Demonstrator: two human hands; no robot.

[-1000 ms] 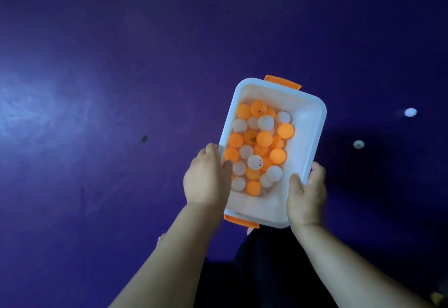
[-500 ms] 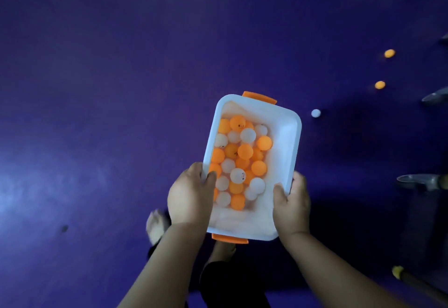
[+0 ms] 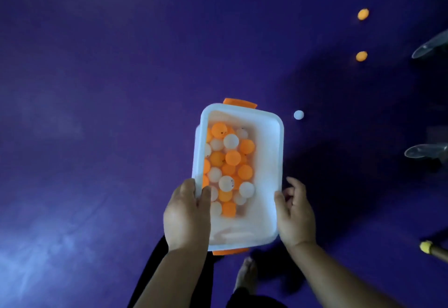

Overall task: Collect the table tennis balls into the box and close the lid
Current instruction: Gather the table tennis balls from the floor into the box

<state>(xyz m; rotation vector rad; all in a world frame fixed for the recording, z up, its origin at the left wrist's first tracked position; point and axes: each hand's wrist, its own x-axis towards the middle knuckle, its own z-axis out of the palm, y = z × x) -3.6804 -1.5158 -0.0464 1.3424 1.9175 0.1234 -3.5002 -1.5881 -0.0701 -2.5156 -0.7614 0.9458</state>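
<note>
A white plastic box (image 3: pixel 276 138) with orange latches at both ends is held above the purple floor. Several orange and white table tennis balls (image 3: pixel 232 157) lie heaped along its left side. My left hand (image 3: pixel 185 215) grips the left rim, thumb inside the box. My right hand (image 3: pixel 295 213) is at the right rim, thumb against it and fingers spread loosely away from the wall. One white ball (image 3: pixel 298 115) lies on the floor just right of the box's far end. Two orange balls (image 3: pixel 363 14) (image 3: pixel 361 56) lie farther off at the upper right. No lid is in view.
Grey furniture feet (image 3: pixel 426 48) (image 3: pixel 421 151) stick in from the right edge. A yellow-tipped stick (image 3: pixel 426 247) lies at the lower right. My bare foot (image 3: pixel 247 273) shows below the box. Purple floor (image 3: pixel 97 113) stretches to the left.
The view swung right, bringing the loose balls and furniture feet into sight. My right hand's fingers have loosened from the box's right wall; the left hand keeps its grip.
</note>
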